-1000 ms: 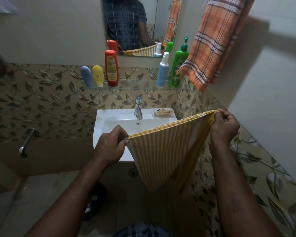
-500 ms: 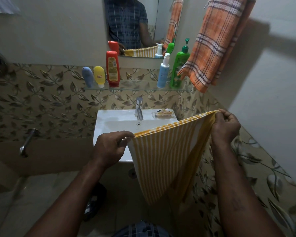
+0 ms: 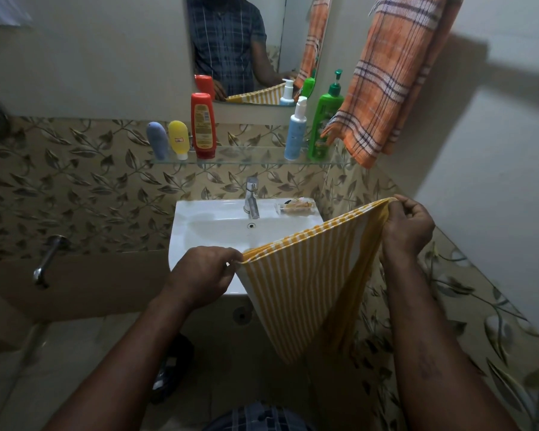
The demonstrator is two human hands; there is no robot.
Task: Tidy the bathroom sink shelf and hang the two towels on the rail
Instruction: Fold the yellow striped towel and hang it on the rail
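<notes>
A yellow-and-white striped towel (image 3: 305, 284) hangs folded between my hands in front of the sink. My left hand (image 3: 203, 275) pinches its left top corner, and my right hand (image 3: 406, 227) pinches the right top corner, held higher. An orange checked towel (image 3: 392, 76) hangs at the upper right; the rail itself is out of view. The glass shelf (image 3: 246, 158) carries a blue tube (image 3: 157, 140), a yellow tube (image 3: 179, 139), a red bottle (image 3: 203, 125), a light blue pump bottle (image 3: 295, 132) and a green pump bottle (image 3: 325, 119), all upright.
The white sink (image 3: 206, 222) with its tap (image 3: 252, 197) sits below the shelf; a wrapped packet (image 3: 296, 205) lies on its right rim. A mirror (image 3: 246, 42) hangs above. A wall spout (image 3: 45, 261) sticks out at the left. The right wall is close by.
My left hand has dropped a little and shifted its pinch on the towel's corner. The towel's top edge is stretched a bit tighter. My right hand has barely moved.
</notes>
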